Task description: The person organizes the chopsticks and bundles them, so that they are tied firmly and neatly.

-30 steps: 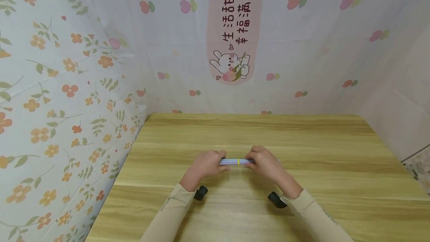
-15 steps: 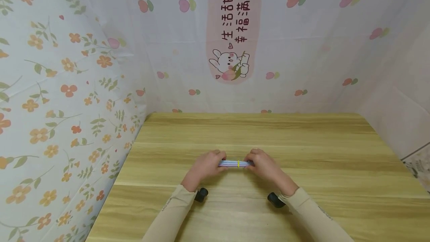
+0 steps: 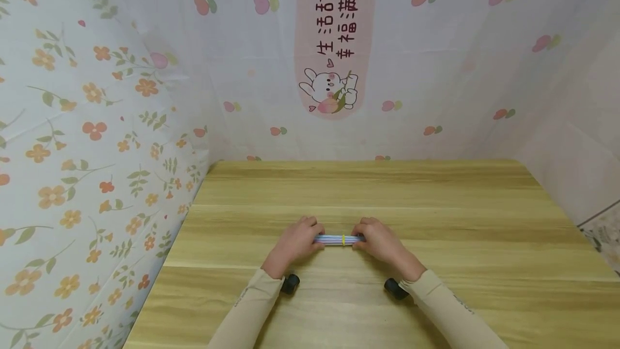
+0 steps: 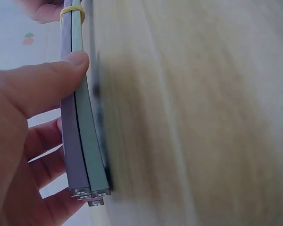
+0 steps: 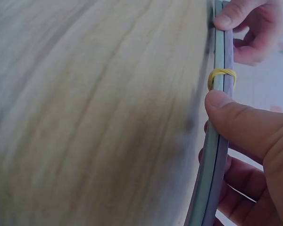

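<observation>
A bundle of slim pastel green and purple strips point(image 3: 330, 239) lies crosswise between my two hands, close over the wooden table. Around it is a yellow rubber band point(image 3: 344, 240), nearer the right hand. My left hand point(image 3: 296, 240) grips the bundle's left part, thumb point(image 4: 73, 66) on one face and fingers behind. Small metallic-looking profiles point(image 4: 95, 193) show at that end of the strips. With thumb point(image 5: 226, 106) just beside the band, my right hand point(image 3: 380, 240) holds the other part. The bundle's right end is hidden behind this hand in the head view.
The wood-grain table point(image 3: 436, 193) reaches back to a printed cloth point(image 3: 242, 42). A floral cloth point(image 3: 97, 139) hangs at the left. Black wrist devices point(image 3: 290, 284) stick out under both beige sleeves point(image 3: 249, 306).
Both hands and the bundle have come slightly down in the head view, toward the person. The bundle's right end, visible past the right hand earlier, is now hidden. Both grips stay on it.
</observation>
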### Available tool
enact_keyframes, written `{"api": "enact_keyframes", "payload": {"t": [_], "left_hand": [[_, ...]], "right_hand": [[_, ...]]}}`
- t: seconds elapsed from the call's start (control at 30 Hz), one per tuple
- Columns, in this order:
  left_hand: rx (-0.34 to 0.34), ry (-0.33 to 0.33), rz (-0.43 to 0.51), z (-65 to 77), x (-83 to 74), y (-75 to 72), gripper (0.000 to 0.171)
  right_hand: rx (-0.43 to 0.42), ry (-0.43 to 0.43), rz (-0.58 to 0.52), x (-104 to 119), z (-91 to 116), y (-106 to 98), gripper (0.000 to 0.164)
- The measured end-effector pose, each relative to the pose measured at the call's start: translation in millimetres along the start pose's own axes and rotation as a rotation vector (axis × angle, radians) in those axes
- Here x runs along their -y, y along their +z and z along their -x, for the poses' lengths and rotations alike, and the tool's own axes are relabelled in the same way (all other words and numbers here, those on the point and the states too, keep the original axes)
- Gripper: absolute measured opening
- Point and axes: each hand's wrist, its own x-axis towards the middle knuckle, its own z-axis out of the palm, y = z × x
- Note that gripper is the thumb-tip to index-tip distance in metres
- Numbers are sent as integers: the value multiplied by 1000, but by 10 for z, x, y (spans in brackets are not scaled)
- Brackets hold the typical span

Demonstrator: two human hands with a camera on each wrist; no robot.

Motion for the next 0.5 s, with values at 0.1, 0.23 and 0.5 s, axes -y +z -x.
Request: {"api": "enact_keyframes", "payload": {"t": [0.1, 0.23, 0.5], "left_hand": [[-1, 5, -3, 12, -1, 12, 25], [-4, 10, -11, 22, -9, 20, 25], [-14, 9, 12, 4, 9, -5, 28]], "right_hand": [[-1, -3, 6, 1, 12, 18, 18], [4, -3, 10, 6, 29, 39, 17], [-4, 5, 6, 13, 20, 16, 18]]}}
